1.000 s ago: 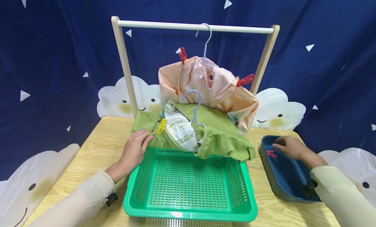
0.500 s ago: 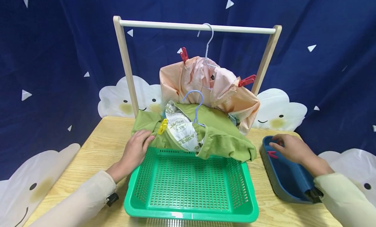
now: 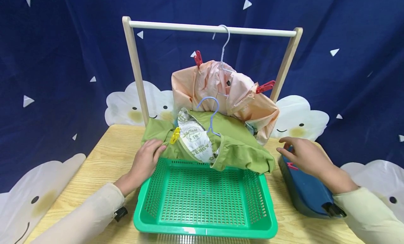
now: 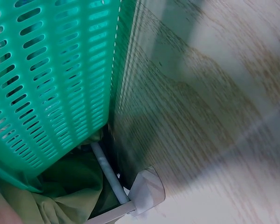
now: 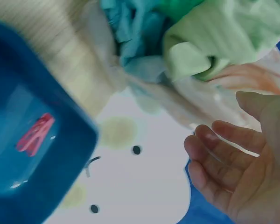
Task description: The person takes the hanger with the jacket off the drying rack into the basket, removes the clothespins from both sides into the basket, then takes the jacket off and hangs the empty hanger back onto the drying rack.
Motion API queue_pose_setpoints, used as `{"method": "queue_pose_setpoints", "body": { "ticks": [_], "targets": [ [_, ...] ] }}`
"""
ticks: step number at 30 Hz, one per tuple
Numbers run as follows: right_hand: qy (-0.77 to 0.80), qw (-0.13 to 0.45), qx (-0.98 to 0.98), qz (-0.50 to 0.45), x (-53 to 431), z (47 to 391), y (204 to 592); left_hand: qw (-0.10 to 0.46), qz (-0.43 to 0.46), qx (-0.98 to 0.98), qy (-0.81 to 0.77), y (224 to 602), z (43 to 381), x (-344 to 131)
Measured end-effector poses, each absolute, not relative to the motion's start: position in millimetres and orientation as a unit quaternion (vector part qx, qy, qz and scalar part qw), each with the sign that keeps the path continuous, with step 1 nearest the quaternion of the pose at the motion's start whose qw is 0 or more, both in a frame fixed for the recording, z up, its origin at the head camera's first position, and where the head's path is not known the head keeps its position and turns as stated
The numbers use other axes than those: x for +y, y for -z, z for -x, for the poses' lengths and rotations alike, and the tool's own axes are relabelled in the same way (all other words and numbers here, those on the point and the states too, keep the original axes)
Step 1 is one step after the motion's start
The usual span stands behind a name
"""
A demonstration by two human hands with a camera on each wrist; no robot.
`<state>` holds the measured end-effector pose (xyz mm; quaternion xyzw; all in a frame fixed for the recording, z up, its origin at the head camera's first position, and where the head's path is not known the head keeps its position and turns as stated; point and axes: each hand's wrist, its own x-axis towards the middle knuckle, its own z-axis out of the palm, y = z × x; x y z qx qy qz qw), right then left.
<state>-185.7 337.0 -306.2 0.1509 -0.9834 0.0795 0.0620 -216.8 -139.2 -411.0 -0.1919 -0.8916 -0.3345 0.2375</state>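
My left hand [image 3: 146,158] grips the left sleeve of a green zip jacket [image 3: 243,145], which lies over the back of a green basket [image 3: 205,231]. A yellow clothespin [image 3: 174,135] is clipped to the jacket close to that hand. From the jacket's collar rises the hook of a lavender hanger [image 3: 210,123]. My right hand [image 3: 307,156], its fingers loosely bent and holding nothing, hovers over the far end of a blue tray [image 5: 77,140]. A pinkish-red clothespin [image 5: 36,134] lies inside the tray.
Behind the jacket, a peach garment [image 3: 186,84] hangs by a pale hanger [image 3: 226,42] from a wooden rack [image 3: 132,58]. Two red clothespins, one at left [image 3: 197,58] and one at right [image 3: 266,86], grip its shoulders. Basket and tray stand on a wooden table [image 3: 107,149].
My right hand has risen out of the blue tray and moved left, toward the jacket, its fingers spreading a little. The left hand has stayed on the sleeve.
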Motion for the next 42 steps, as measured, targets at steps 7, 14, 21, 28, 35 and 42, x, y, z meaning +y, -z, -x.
{"method": "queue_pose_setpoints", "body": {
  "ticks": [7, 14, 21, 28, 35, 42],
  "targets": [
    [-0.075, 0.073, -0.981, -0.161, 310, 178, 295, 0.234, 0.191, -0.892, 0.337, 411, 216, -139],
    [-0.070, 0.103, -0.972, -0.197, 288, 171, 286, 0.232, 0.189, -0.892, 0.339, 412, 217, -139],
    [-0.077, 0.142, -0.956, -0.247, 266, 165, 283, 0.231, 0.190, -0.893, 0.337, 412, 216, -139],
    [-0.091, 0.150, -0.944, -0.280, 243, 157, 282, 0.227, 0.187, -0.895, 0.336, 410, 216, -139],
    [-0.091, 0.166, -0.933, -0.306, 221, 154, 286, 0.229, 0.188, -0.896, 0.331, 412, 217, -140],
    [-0.094, 0.189, -0.914, -0.346, 198, 158, 286, 0.226, 0.188, -0.895, 0.336, 411, 217, -140]
  ]
}}
